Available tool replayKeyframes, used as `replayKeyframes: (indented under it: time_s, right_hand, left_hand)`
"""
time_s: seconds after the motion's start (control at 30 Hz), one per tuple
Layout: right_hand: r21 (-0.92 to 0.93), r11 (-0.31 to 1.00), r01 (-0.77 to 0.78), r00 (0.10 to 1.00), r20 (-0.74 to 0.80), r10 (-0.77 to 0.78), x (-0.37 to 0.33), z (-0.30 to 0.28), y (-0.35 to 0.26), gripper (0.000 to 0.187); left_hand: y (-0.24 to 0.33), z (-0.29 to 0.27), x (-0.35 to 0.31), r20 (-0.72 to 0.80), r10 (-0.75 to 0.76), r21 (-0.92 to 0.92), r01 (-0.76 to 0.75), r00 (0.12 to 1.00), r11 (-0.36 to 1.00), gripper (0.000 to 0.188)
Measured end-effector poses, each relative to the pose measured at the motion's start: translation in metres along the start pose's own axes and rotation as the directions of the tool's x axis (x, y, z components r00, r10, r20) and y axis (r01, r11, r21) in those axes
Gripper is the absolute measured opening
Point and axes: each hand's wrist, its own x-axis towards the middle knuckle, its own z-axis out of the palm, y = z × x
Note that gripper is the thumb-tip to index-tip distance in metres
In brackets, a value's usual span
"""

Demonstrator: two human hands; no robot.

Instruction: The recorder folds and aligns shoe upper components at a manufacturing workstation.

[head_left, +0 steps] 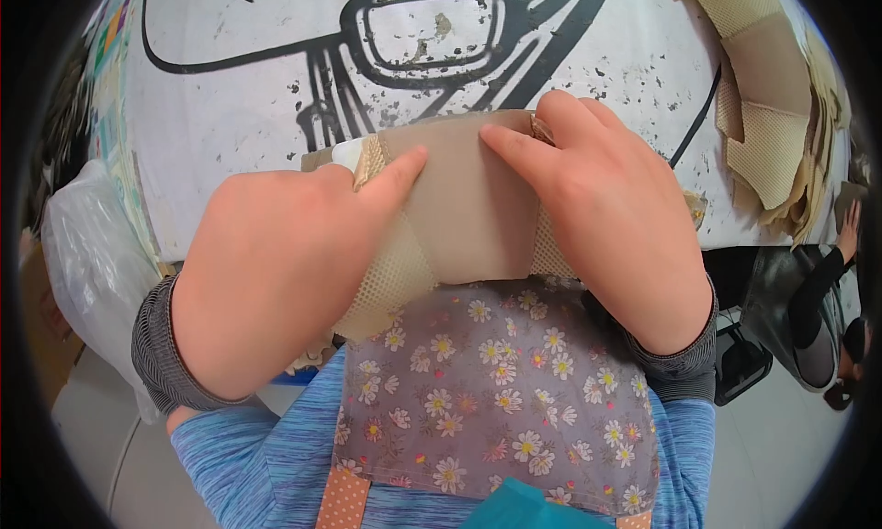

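A beige fabric piece [470,208] with a smooth middle panel and mesh side panels lies over the table's near edge, its lower part hanging toward my apron. My left hand [276,244] grips its left side, the thumb pressed along the seam by the smooth panel and the other fingers curled out of sight. By that hand's knuckles a small white patch [347,153] shows. On the right side my right hand [611,194] is closed on the cloth, with one digit extended onto the smooth panel. Part of the right mesh is under that hand.
Similar beige mesh pieces [770,125] are stacked at the table's right. The white table top [230,106] bears black line art and dark scuffs. A clear plastic bag [96,263] hangs at the left. Another person's hand [851,228] shows at the far right, near a dark seat.
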Motion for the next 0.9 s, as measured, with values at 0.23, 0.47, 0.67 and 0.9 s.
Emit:
replayKeyframes:
  time_s: [0.23,0.47,0.67,0.9]
  right_hand:
    - [-0.018,1.000,-0.002,1.000,-0.018,0.001,0.006,0.004,0.003,0.035]
    - [-0.033,0.999,-0.004,0.999,-0.043,0.003,0.006,0.006,0.003,0.035]
    - [-0.042,0.999,-0.031,0.999,-0.039,0.029,0.006,0.008,0.003,0.034]
    - [-0.093,0.995,-0.020,0.999,-0.051,0.015,0.007,0.009,-0.002,0.035]
  left_hand:
    - [-0.005,0.002,0.007,0.001,0.000,-0.008,0.000,1.000,1.000,0.057]
    - [-0.005,0.004,0.007,-0.010,0.005,-0.038,-0.005,1.000,0.999,0.056]
    - [-0.008,0.006,0.011,0.003,0.010,-0.021,-0.010,1.000,1.000,0.055]
    - [-0.003,0.012,0.014,0.023,0.047,0.018,-0.047,0.999,0.999,0.053]
